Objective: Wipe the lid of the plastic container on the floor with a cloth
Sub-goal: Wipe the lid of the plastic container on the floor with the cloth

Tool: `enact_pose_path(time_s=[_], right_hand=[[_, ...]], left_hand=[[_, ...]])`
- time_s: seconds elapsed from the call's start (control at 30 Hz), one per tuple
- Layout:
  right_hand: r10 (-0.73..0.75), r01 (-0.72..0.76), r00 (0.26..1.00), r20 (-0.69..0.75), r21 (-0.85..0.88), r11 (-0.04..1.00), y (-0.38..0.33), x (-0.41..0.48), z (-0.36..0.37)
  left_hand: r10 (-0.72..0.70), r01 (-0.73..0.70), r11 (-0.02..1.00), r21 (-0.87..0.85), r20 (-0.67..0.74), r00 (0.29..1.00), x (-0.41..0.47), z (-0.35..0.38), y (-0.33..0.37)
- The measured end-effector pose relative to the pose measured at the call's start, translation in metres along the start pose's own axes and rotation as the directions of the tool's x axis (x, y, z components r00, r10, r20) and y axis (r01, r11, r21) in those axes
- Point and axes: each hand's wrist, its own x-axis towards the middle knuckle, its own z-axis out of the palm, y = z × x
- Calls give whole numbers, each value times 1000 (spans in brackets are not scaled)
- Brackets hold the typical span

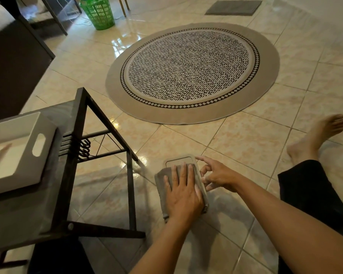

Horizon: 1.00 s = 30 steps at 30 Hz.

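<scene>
On the left edge of the view, a white tray (pixel 18 153) with a cut-out handle sits on a dark metal table (pixel 71 175) whose thin legs stand on a glossy beige tiled floor (pixel 236 143). Behind the table, toward the top left corner, a dark cabinet (pixel 14 64) stands, and farther back a green basket (pixel 98 11) rests on the tiles.

Just right of the table's legs, low in the middle of the view, the container (pixel 183 160) lies on the floor. Only the far end of its lid shows, a grey-brown rounded rectangle with a recessed panel. A grey-brown cloth (pixel 162 176) covers the rest of the lid. The left hand (pixel 183 192) lies flat on the cloth, palm down, fingers straight and spread toward the lid's far end, pressing the cloth rather than clutching it. The right hand (pixel 216 175) is just beside the lid's right edge, loosely curled and grasping nothing, its index finger stretched to the lid's far right corner; I cannot tell whether the other fingers touch the edge.

Beyond the hands, a round patterned rug (pixel 192 72) lies in the middle of the floor, with a small grey mat (pixel 233 7) at the top edge. At right, a dark trouser leg (pixel 313 186) and a bare foot (pixel 319 133) rest on the tiles.
</scene>
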Motion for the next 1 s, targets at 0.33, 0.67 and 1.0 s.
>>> enact_pose_path(time_s=[0.33, 0.67, 1.0], right_hand=[[-4, 5, 1000, -20, 14, 1000, -2, -4, 2], [12, 10, 989, -144, 149, 989, 14, -10, 10], [-92, -7, 856, -508, -190, 982, 15, -9, 16]], left_hand=[[-38, 38, 999, -16, -20, 999, 17, -11, -22], [-61, 60, 997, -41, -21, 998, -16, 6, 10], [5, -7, 999, -53, -24, 1000, -6, -6, -6]])
